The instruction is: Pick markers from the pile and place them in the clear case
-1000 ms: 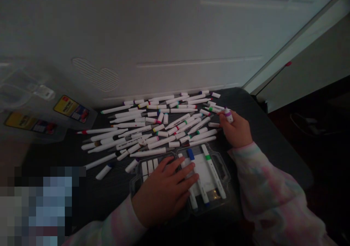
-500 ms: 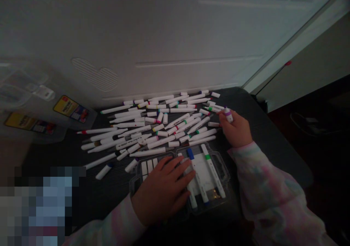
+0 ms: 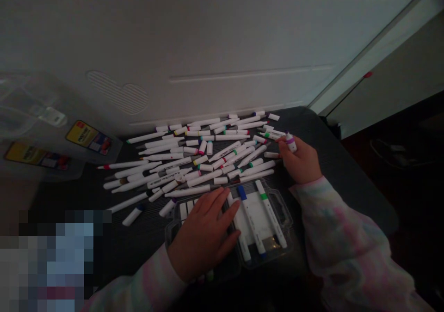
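My left hand (image 3: 208, 233) lies open, fingers stretched out, over the left half of a clear plastic marker case (image 3: 284, 210). Several white markers sit upright in that half, partly hidden under the hand. In the case's right half lie a white marker with a blue cap (image 3: 250, 219), one with a green band (image 3: 271, 215) and another white marker (image 3: 243, 238) close to my left fingertips. My right hand (image 3: 301, 162) is closed around a marker with a purple band (image 3: 290, 143), its end sticking up, at the right edge of the loose markers (image 3: 225, 155).
The loose markers and caps cover much of the dark table (image 3: 357, 187). Behind them stands a pale panel (image 3: 225, 39). At the left are clear plastic boxes (image 3: 31, 122) with yellow labels (image 3: 85, 136). A loose cap (image 3: 132, 215) lies at the front left.
My left fingers have drawn slightly closer together and back over the case. The right hand keeps the purple-banded marker in nearly the same place. The view has shifted a little.
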The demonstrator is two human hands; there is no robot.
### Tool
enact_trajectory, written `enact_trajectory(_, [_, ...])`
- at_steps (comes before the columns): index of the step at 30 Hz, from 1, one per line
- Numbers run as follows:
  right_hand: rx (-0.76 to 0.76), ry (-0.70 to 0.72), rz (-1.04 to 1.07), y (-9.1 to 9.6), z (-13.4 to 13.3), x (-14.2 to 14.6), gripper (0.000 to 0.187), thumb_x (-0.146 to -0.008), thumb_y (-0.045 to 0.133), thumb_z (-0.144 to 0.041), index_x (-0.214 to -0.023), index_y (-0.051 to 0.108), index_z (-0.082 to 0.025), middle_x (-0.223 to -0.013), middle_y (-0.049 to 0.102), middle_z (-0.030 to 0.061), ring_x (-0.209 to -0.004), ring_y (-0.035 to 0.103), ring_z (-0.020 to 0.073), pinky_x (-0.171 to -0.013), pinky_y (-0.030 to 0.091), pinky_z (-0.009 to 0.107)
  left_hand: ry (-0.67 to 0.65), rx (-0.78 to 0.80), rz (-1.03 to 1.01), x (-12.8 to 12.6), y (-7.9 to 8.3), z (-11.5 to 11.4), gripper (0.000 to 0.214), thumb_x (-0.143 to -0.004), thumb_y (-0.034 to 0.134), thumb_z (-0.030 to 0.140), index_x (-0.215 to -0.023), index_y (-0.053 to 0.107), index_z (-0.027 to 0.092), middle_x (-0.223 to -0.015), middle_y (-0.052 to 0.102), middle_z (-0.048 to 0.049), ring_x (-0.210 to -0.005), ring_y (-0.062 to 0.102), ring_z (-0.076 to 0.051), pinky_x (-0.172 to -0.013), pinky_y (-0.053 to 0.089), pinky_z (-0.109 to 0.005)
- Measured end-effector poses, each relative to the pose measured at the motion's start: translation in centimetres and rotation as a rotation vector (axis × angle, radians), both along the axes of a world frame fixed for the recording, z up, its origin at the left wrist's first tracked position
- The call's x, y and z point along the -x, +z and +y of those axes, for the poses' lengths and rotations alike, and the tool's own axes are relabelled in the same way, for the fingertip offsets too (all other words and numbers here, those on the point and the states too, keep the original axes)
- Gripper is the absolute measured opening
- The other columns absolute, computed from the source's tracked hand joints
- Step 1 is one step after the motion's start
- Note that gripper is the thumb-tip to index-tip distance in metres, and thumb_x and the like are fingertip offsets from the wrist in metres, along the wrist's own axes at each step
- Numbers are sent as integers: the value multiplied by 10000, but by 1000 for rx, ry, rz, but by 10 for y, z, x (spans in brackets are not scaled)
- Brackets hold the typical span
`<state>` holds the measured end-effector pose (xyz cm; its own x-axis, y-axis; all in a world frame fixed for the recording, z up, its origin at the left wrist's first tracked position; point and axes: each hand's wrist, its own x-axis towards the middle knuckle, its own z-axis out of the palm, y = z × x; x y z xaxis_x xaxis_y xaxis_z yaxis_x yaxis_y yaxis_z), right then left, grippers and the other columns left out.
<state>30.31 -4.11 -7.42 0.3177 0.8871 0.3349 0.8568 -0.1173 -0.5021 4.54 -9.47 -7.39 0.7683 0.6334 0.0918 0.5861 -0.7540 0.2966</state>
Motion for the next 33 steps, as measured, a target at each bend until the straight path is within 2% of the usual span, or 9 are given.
enact_trajectory(12, [-12,9,5,-3,1,-2,237,-763,422,-324,-765,604,-172,-632,606,26,-597,563,160,-545,384,245,-7,20,-6,0,1,2,437,-785,456,372,-1184,464,194,-1255,432,-123,-1168,370,-273,-914,395,-454])
enact_trajectory(33, [9,11,12,-1,0,1,240,-761,419,-322,-761,612,-179,-616,594,28,-585,552,160,-546,384,249,-8,43,13,0,1,2,430,-793,441,380,-1180,469,194,-1264,429,-120,-1180,362,-270,-928,384,-454])
